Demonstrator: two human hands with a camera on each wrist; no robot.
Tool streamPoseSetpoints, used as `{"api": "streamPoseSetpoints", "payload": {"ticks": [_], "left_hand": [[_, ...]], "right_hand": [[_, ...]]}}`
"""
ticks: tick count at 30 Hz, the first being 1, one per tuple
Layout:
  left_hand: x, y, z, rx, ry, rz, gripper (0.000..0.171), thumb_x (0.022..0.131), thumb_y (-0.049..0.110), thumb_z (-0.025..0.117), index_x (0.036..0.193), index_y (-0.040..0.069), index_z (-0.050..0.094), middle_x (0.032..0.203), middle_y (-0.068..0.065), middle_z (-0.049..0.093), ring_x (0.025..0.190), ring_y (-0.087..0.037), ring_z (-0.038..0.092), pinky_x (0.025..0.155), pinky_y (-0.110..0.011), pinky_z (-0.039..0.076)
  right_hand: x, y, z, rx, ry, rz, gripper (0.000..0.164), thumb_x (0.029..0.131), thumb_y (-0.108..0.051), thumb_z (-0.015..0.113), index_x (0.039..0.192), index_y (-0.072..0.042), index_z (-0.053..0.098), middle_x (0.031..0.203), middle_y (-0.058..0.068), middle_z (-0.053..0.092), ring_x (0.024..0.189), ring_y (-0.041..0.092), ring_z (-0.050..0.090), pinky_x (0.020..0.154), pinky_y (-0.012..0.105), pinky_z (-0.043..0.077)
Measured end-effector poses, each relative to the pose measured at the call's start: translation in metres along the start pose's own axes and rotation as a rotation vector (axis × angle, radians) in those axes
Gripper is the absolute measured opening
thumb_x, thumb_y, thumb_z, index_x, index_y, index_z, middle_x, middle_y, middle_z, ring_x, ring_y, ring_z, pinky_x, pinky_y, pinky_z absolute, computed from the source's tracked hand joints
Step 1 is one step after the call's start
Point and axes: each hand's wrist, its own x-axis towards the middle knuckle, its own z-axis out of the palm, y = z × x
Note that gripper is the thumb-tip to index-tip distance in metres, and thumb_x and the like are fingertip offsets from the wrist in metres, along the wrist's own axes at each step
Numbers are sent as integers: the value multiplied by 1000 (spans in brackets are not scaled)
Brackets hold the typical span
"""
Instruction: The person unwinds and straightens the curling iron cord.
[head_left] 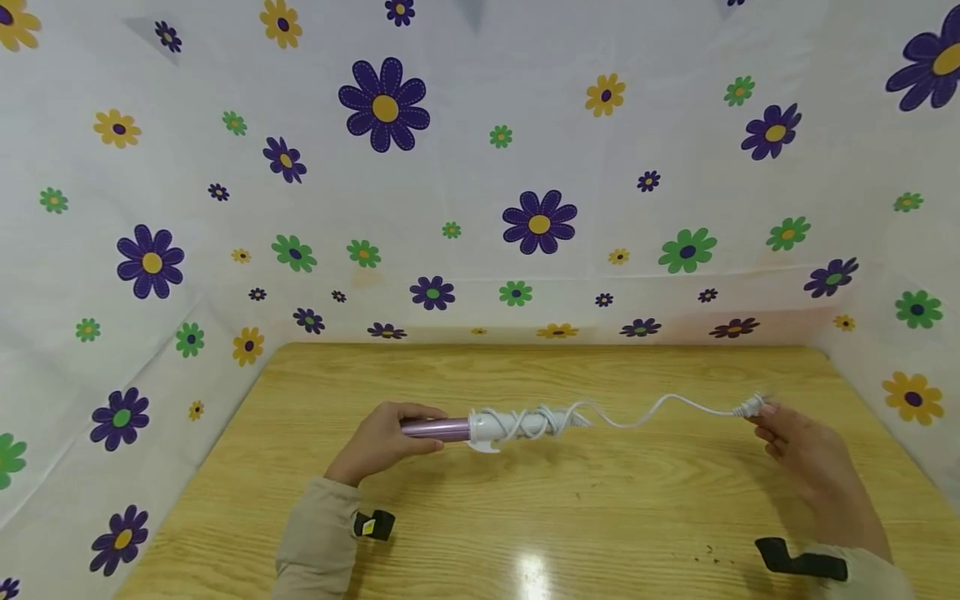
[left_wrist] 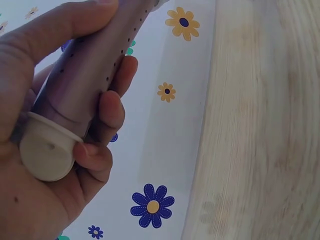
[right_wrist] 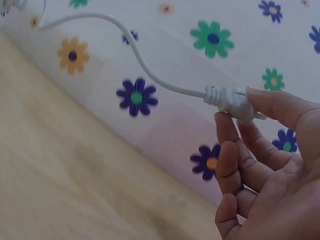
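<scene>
A curling iron with a purple barrel (head_left: pixel 442 429) and a white handle (head_left: pixel 489 426) is held level over the table. My left hand (head_left: pixel 381 442) grips the barrel, fingers curled round it. In the left wrist view, small dark holes dot the barrel, and its white end cap (left_wrist: pixel 49 152) lies against the palm. White cord (head_left: pixel 671 395) winds round the handle, and its loose end runs in waves to the right. At that end my right hand (head_left: pixel 813 454) pinches the white plug (right_wrist: pixel 235 104) between thumb and fingertips.
Beneath both hands lies a wood-grain table (head_left: pixel 585 508). A white cloth (head_left: pixel 450 183) printed with flowers stands behind it and along both sides. Dark straps (head_left: pixel 806 565) sit at the wrists over beige sleeves (head_left: pixel 318 533).
</scene>
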Motion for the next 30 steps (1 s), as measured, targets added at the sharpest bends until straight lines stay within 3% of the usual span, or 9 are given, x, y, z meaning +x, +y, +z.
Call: {"api": "streamPoseSetpoints", "payload": {"ticks": [3,8,10,15,19,23,27,30], "left_hand": [[0,-1,1,22,-10,-16,32,79,23,80,110,18,73,113,-10,70,87,-17,62,72,-30,50],[1,-3,1,34,-19,-14,33,78,23,80,110,17,73,114,-12,69,88,-19,62,72,-31,50],[2,-4,1,30,-17,-18,33,78,22,80,110,17,73,114,-11,69,88,-19,61,72,-32,49],[4,-9,3,25,-22,-30,32,78,22,80,110,18,74,113,-10,69,88,-19,61,73,-31,49],[6,-14,4,32,-24,-21,32,78,22,80,109,18,74,112,-10,70,87,-19,61,73,-32,49],[8,-15,5,44,-25,-18,32,78,24,80,109,19,74,112,-9,70,88,-18,61,75,-33,48],[8,-16,8,51,-29,-15,32,78,25,80,109,19,74,113,-9,70,90,-18,61,77,-34,48],[8,-17,10,48,-34,-10,32,78,25,80,109,18,74,113,-9,70,90,-18,61,77,-34,48]], "right_hand": [[-3,6,-7,-133,37,60,19,100,-26,52,97,-32,69,92,-19,69,83,-1,59,70,16,46],[-5,13,-15,-168,6,58,19,100,-21,52,97,-29,70,92,-15,71,80,1,60,66,17,50],[-5,14,-16,-247,-2,63,18,100,-22,53,100,-29,69,94,-18,69,82,0,60,67,18,50],[-4,14,-14,-580,-6,76,15,99,-28,54,110,-28,64,95,-26,62,87,-6,59,73,18,49],[-1,16,-8,-819,-16,76,35,98,-36,54,125,-13,58,97,-28,59,88,-11,54,73,18,47],[3,20,0,-945,-24,68,53,97,-38,56,130,3,51,99,-18,62,85,-10,53,72,20,46],[6,26,8,-998,-42,44,48,96,-31,60,124,7,52,100,-1,63,80,-5,54,68,22,47],[7,30,11,-1007,-52,43,45,95,-28,62,120,8,53,100,5,61,78,-2,52,66,23,47]]}}
